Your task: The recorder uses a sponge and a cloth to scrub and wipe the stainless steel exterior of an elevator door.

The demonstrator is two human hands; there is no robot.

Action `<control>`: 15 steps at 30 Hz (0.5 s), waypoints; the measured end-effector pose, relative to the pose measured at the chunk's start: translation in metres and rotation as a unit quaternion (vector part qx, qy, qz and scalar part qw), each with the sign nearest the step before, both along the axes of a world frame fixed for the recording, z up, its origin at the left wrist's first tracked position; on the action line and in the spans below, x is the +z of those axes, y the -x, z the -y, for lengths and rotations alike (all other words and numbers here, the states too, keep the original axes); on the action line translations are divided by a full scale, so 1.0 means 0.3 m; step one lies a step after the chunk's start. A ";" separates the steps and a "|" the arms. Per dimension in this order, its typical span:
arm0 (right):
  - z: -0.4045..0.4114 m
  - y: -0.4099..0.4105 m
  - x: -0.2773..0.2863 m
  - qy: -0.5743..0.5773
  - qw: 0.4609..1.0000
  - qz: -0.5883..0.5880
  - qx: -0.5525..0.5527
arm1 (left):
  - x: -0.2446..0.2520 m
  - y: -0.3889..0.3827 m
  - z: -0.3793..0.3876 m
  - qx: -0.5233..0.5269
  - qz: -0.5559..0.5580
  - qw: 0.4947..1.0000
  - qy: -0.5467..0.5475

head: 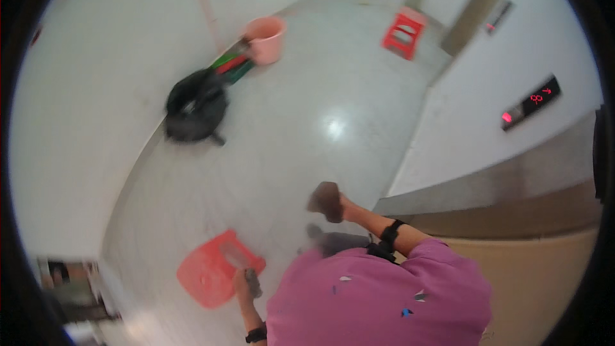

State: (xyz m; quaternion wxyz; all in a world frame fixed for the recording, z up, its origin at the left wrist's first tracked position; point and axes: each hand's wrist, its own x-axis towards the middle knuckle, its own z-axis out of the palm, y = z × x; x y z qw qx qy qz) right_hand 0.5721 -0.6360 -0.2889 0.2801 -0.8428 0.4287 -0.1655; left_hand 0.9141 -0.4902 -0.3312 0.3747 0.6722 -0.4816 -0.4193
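Observation:
At the lower left, my left hand (241, 284) grips the edge of a red plastic stool (206, 271), tilted beside my body. A small grey patch (253, 283) lies against that hand; blur hides what it is. My right hand (327, 203) is stretched out in front of me over the floor, touching no furniture. It shows as a dark brown blurred shape, perhaps a glove or a cloth, and its fingers cannot be made out. Black straps circle both forearms.
A black bin (197, 108) stands by the left wall. Beyond it are a green and red dustpan-like item (234, 65), a pink bucket (267, 41) and a leaning pink pole (204, 0). Another red stool (405, 33) stands farther off. A lit lift panel (531, 102) is at right.

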 end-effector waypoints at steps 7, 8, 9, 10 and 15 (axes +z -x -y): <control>0.077 0.165 0.077 0.027 0.988 0.093 -0.124 | 0.030 0.143 0.461 -0.159 -0.101 0.974 -0.126; 0.096 0.129 0.172 0.069 0.985 -0.095 -0.126 | 0.013 0.156 0.504 -0.231 -0.062 0.970 -0.037; 0.103 0.133 -0.023 0.059 0.984 0.043 -0.162 | 0.083 0.234 0.564 -0.254 -0.066 0.964 -0.032; 0.120 0.101 -0.128 0.055 0.977 0.111 -0.171 | 0.206 0.342 0.619 -0.253 -0.142 0.949 -0.124; 0.218 -0.100 0.108 0.063 0.975 0.113 -0.180 | 0.207 0.503 0.802 -0.346 -0.295 0.877 -0.153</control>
